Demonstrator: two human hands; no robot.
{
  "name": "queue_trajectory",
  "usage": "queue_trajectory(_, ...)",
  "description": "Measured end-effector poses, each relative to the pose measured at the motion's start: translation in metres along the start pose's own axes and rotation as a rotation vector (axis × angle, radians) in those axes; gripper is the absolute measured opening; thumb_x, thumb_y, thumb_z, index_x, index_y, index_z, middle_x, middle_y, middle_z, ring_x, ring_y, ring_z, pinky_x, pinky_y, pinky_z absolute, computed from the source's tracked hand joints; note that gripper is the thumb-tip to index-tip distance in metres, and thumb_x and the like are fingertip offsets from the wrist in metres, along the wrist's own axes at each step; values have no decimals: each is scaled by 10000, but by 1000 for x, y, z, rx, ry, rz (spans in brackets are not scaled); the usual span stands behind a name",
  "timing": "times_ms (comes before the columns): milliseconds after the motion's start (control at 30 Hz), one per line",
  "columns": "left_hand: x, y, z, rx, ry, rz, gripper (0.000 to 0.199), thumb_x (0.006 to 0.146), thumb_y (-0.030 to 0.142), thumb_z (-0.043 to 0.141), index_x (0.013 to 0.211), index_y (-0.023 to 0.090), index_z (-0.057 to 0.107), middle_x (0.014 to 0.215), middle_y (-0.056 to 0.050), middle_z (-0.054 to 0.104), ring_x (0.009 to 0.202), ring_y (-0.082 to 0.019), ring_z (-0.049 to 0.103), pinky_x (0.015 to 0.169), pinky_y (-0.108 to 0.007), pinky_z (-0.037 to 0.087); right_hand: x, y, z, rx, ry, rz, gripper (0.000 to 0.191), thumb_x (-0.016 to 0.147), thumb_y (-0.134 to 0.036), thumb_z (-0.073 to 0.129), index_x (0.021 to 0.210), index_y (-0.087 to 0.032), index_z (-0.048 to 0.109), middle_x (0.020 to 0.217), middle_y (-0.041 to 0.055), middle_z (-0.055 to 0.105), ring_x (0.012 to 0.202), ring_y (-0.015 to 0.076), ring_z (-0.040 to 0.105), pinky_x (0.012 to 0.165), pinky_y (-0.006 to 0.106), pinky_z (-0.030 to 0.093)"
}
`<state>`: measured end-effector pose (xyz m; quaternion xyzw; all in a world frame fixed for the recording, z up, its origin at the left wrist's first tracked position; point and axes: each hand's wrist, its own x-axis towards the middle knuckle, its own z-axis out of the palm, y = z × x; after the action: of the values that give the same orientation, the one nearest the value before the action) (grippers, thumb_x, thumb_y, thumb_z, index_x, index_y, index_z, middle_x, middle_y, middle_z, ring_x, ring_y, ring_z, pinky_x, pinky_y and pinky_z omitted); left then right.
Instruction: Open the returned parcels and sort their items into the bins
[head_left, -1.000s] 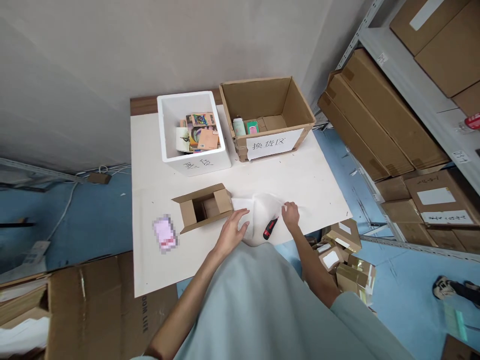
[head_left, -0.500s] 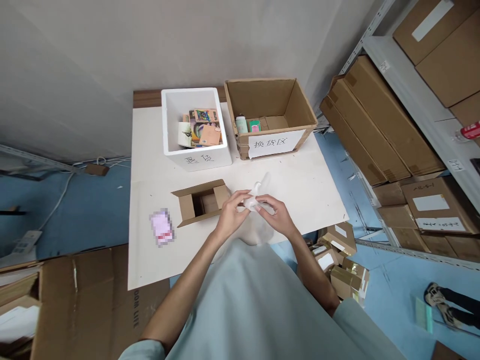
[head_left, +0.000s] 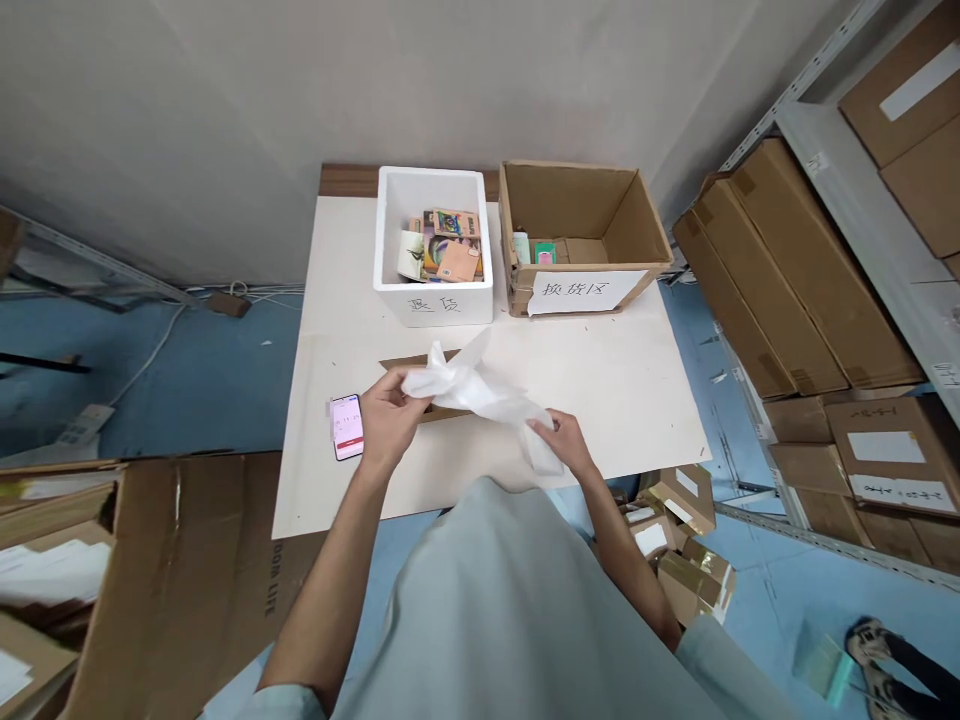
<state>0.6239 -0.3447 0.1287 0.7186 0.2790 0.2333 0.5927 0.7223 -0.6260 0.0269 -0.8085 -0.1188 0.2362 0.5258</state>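
Observation:
A crumpled sheet of translucent white plastic wrap (head_left: 484, 393) stretches between my two hands over the table. My left hand (head_left: 390, 412) is closed on its left end, and my right hand (head_left: 562, 437) pinches the right end. Beneath the wrap lies an open small cardboard box (head_left: 442, 413), mostly covered by the sheet and my left hand. Just left of my left hand a phone (head_left: 347, 428) with a lit screen lies flat. Whether anything is wrapped inside the plastic cannot be made out.
At the table's back stand a white foam box (head_left: 433, 305) of small packs and booklets and a labelled cardboard carton (head_left: 589, 290) with a few items. Shelved cartons (head_left: 795, 280) line the right. Parcels (head_left: 679, 545) lie on the floor, near a person's shoes (head_left: 870, 640).
My hands have moved apart, and the bunched plastic is now spread out between them. My left hand has come over the small cardboard box. The camera view has shifted a little left.

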Motion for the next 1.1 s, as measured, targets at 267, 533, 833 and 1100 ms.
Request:
queue_trajectory(267, -25, -29, -1, 138, -328, -39, 254, 785, 369, 746, 982, 227, 819, 1002, -43, 828, 852, -206, 690, 743, -316, 533, 6, -77, 22, 242, -87, -181, 619, 941, -576, 774, 1467, -267, 665, 1559, 122, 657, 1323, 269, 693, 1115, 406, 580)
queue_trajectory(533, -31, -39, -6, -150, -317, -157, 397, 800, 481, 845, 1074, 218, 731, 1108, -88, 815, 1015, -243, 761, 840, -340, 609, -7, -96, 77, 67, -147, -204, 540, 898, -364, 771, 1401, -256, 606, 1391, 93, 725, 1178, 255, 756, 1070, 414, 600)
queue_trajectory(833, 34, -109, -64, 294, -113, -171, 455, 856, 454, 833, 1228, 219, 714, 1348, -149, 734, 1179, -331, 726, 1050, -479, 592, 20, -113, 86, -135, 149, -271, 324, 965, -414, 649, 1224, -232, 720, 1221, 82, 801, 1140, 289, 731, 1052, 405, 565)
queue_trajectory(1100, 55, -146, -35, 674, -131, -310, 673, 748, 219, 873, 1316, 59, 550, 1464, -364, 543, 1413, -550, 552, 1104, -619, 528, 30, -128, 117, -194, 160, -286, 318, 993, -398, 638, 1252, -237, 729, 1266, 80, 806, 1150, 296, 741, 1069, 405, 555)
